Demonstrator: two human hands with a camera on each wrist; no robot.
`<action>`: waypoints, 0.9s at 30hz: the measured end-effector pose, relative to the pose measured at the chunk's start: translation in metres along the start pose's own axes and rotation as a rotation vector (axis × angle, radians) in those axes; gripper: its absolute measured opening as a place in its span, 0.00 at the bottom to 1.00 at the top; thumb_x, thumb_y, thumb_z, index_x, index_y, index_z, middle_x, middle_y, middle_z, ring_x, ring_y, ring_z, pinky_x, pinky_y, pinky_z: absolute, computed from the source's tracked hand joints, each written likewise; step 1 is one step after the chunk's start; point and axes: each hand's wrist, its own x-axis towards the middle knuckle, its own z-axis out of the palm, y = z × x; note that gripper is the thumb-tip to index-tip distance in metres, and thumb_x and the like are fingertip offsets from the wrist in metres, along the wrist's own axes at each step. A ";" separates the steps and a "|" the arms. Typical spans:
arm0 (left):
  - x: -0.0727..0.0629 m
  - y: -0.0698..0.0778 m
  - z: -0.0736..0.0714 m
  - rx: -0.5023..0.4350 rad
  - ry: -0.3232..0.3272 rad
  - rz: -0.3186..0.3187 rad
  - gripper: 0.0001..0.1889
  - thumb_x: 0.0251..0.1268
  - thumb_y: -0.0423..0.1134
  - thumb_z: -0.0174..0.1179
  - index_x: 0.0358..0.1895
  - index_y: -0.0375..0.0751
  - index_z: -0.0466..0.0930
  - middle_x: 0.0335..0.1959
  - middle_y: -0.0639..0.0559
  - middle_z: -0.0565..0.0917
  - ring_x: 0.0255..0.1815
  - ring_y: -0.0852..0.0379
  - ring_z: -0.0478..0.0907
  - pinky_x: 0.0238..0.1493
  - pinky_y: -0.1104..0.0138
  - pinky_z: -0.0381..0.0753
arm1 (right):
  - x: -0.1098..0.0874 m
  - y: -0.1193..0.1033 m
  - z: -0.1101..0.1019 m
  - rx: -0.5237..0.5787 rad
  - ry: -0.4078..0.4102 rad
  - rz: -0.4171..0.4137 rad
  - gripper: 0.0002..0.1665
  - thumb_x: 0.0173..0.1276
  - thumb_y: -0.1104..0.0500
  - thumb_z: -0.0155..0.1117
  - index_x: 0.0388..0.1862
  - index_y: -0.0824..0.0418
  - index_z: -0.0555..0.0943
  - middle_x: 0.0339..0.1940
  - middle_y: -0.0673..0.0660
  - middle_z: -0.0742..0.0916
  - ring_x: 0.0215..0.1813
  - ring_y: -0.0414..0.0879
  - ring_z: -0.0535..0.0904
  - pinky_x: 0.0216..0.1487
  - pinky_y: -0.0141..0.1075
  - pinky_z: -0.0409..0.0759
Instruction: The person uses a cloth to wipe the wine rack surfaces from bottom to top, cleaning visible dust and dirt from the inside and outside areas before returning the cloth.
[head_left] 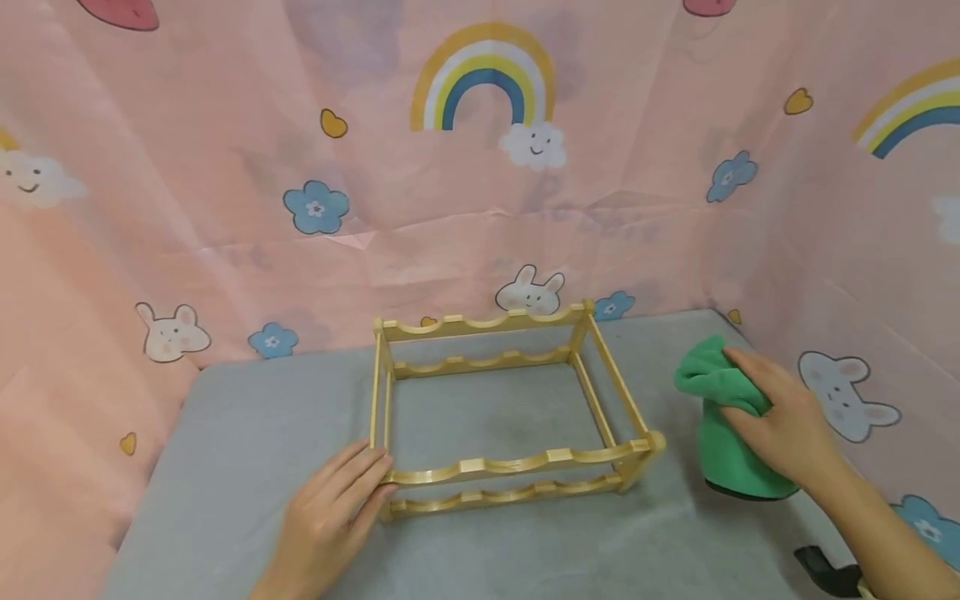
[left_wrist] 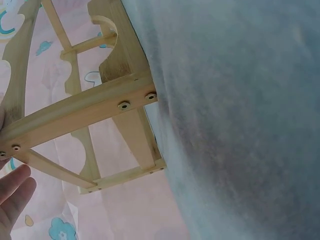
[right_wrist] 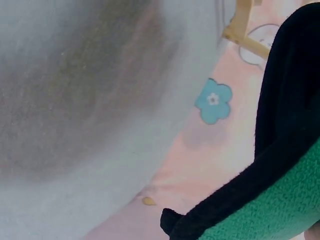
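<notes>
A pale wooden rack (head_left: 558, 457) with scalloped rails stands on the grey-covered table. My left hand (head_left: 326, 508) holds its front left corner, fingers on top and thumb lower down. Up close in the left wrist view, screw heads dot the wooden end piece (left_wrist: 80, 112), and fingertips (left_wrist: 17, 187) show beside it. On the right, clear of the rack, my right hand (head_left: 787, 421) grips a bunched green cloth (head_left: 738, 454) that hangs down above the table. Black edging (right_wrist: 225, 192) trims the cloth in the right wrist view; that hand is almost wholly out of this view.
Grey fabric covers the table (head_left: 247, 467). Behind and at both sides hangs a pink printed curtain (head_left: 225, 208) with rainbows, rabbits and flowers. A black strap-like piece (head_left: 825, 571) lies by the right forearm at the lower right.
</notes>
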 end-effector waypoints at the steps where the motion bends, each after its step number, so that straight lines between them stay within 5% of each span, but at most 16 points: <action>1: 0.000 0.000 0.000 0.003 0.003 0.008 0.19 0.81 0.45 0.58 0.48 0.32 0.90 0.45 0.42 0.90 0.45 0.37 0.87 0.69 0.66 0.76 | -0.001 -0.002 0.000 0.005 0.014 -0.016 0.49 0.49 0.78 0.73 0.74 0.63 0.76 0.62 0.75 0.81 0.69 0.19 0.60 0.60 0.14 0.57; 3: 0.001 -0.001 -0.001 0.005 0.006 0.020 0.18 0.81 0.45 0.58 0.48 0.32 0.90 0.45 0.41 0.90 0.45 0.37 0.87 0.68 0.65 0.77 | -0.002 -0.006 0.000 0.007 0.035 -0.052 0.46 0.52 0.75 0.72 0.74 0.64 0.76 0.60 0.76 0.82 0.69 0.19 0.60 0.63 0.13 0.57; 6: 0.002 -0.001 -0.002 0.007 0.008 0.023 0.18 0.81 0.45 0.58 0.47 0.32 0.90 0.44 0.41 0.90 0.44 0.37 0.87 0.66 0.65 0.79 | -0.003 -0.013 0.001 0.014 0.060 -0.108 0.32 0.72 0.55 0.69 0.71 0.65 0.78 0.60 0.69 0.85 0.70 0.20 0.63 0.65 0.14 0.59; 10: 0.003 -0.001 -0.002 0.006 0.010 0.023 0.18 0.82 0.45 0.58 0.46 0.33 0.90 0.44 0.40 0.90 0.44 0.38 0.88 0.64 0.64 0.81 | -0.004 -0.021 0.004 0.042 0.141 -0.205 0.45 0.77 0.31 0.54 0.63 0.71 0.83 0.64 0.48 0.84 0.69 0.23 0.69 0.67 0.17 0.64; 13: 0.002 -0.002 -0.002 0.002 0.012 0.033 0.18 0.81 0.44 0.58 0.46 0.32 0.90 0.44 0.40 0.90 0.44 0.37 0.87 0.64 0.63 0.81 | -0.006 -0.028 0.007 0.054 0.210 -0.278 0.43 0.78 0.33 0.56 0.55 0.76 0.84 0.63 0.44 0.83 0.68 0.25 0.72 0.68 0.19 0.67; 19: 0.002 -0.002 -0.003 0.004 0.011 0.033 0.18 0.82 0.44 0.57 0.46 0.31 0.90 0.44 0.39 0.90 0.44 0.37 0.87 0.66 0.64 0.80 | -0.008 -0.047 0.012 0.064 0.258 -0.386 0.36 0.81 0.41 0.57 0.50 0.77 0.85 0.41 0.73 0.87 0.66 0.27 0.74 0.68 0.21 0.69; 27: 0.003 -0.002 -0.002 0.005 0.011 0.035 0.17 0.82 0.43 0.57 0.47 0.32 0.90 0.45 0.40 0.90 0.44 0.38 0.88 0.65 0.63 0.81 | -0.015 -0.064 0.015 0.077 0.258 -0.472 0.33 0.82 0.43 0.57 0.49 0.76 0.85 0.39 0.72 0.86 0.63 0.29 0.74 0.67 0.20 0.70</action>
